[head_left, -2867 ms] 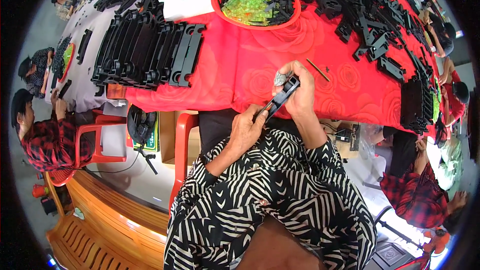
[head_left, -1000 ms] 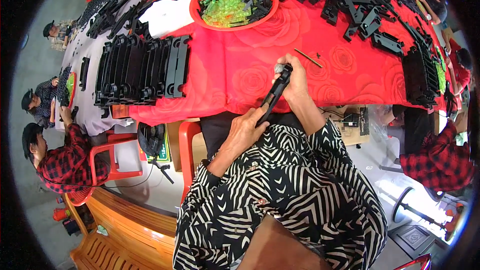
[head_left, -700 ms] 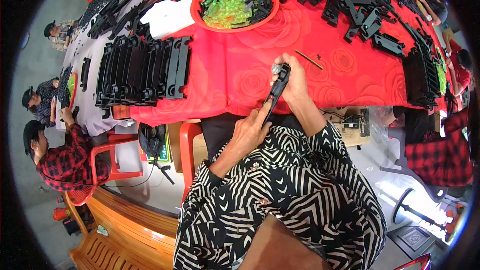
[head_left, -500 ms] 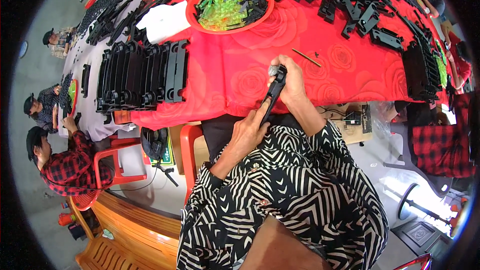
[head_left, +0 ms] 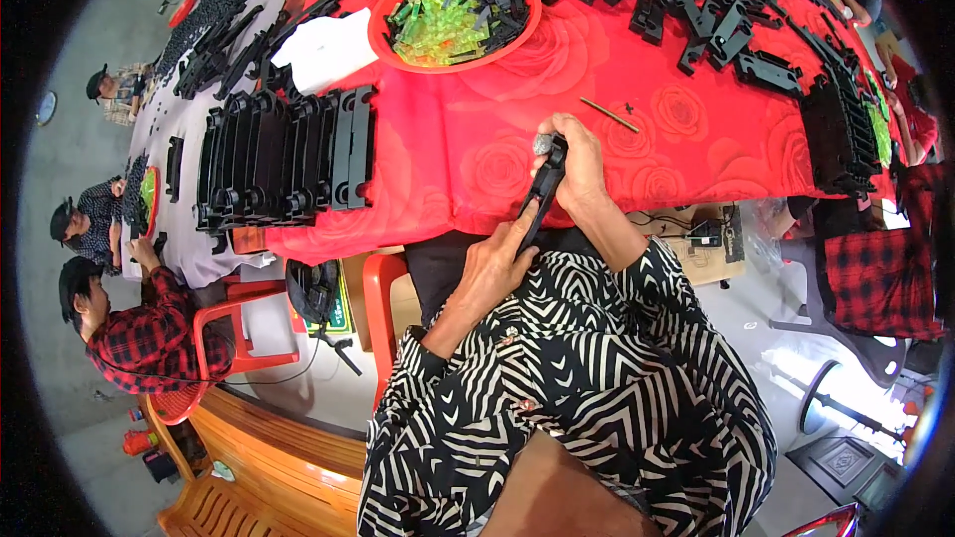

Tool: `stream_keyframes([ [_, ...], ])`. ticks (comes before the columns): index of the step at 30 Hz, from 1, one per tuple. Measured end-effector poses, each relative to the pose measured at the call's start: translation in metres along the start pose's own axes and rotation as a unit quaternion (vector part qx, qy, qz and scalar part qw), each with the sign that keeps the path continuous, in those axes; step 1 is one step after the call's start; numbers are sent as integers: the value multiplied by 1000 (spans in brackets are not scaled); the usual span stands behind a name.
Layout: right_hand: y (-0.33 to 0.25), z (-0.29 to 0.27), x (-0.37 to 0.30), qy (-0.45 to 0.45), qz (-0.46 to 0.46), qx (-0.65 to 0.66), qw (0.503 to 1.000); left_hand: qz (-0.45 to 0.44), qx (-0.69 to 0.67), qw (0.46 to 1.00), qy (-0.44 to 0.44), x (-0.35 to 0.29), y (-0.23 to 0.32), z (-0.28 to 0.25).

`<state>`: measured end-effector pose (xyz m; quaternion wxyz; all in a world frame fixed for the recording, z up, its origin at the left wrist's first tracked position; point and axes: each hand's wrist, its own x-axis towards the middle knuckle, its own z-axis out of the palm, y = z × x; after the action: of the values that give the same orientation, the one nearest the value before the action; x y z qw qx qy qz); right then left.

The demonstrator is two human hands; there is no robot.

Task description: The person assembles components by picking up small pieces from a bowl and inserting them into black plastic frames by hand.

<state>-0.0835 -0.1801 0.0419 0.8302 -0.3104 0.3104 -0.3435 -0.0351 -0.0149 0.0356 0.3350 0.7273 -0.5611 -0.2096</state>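
A long, narrow black plastic part (head_left: 546, 179) is held at a slant over the table's near edge. My right hand (head_left: 582, 167) wraps round its upper end. Something silvery (head_left: 542, 143) shows at the thumb of that hand; whether it is a wrapping or a separate piece I cannot make out. Lower down, my left hand (head_left: 497, 259) grips the same part, with a finger stretched along its side. Beyond the hands, a thin brass-coloured rod (head_left: 609, 113) lies on the red rose-patterned tablecloth (head_left: 477, 114).
A red bowl (head_left: 376, 38) holds yellow-green and black small pieces. Beside a white cloth or paper (head_left: 323, 50), a row of black parts (head_left: 288, 154) stands at the left. Loose black parts (head_left: 731, 30) pile up far right, near another stack (head_left: 841, 134). Co-workers sit along the left, one in checks (head_left: 149, 338).
The view has shifted slightly. Both hands keep their grip on the black plastic part in nearly the same place.
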Motion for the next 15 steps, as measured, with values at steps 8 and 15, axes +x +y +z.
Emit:
stream_keyframes([
  [8,-7,-3,6,46,14,42,998,75,-37,992,94,0,-8,8],
  [15,-2,-2,5,64,18,32,997,48,-47,995,69,0,-8,8],
])
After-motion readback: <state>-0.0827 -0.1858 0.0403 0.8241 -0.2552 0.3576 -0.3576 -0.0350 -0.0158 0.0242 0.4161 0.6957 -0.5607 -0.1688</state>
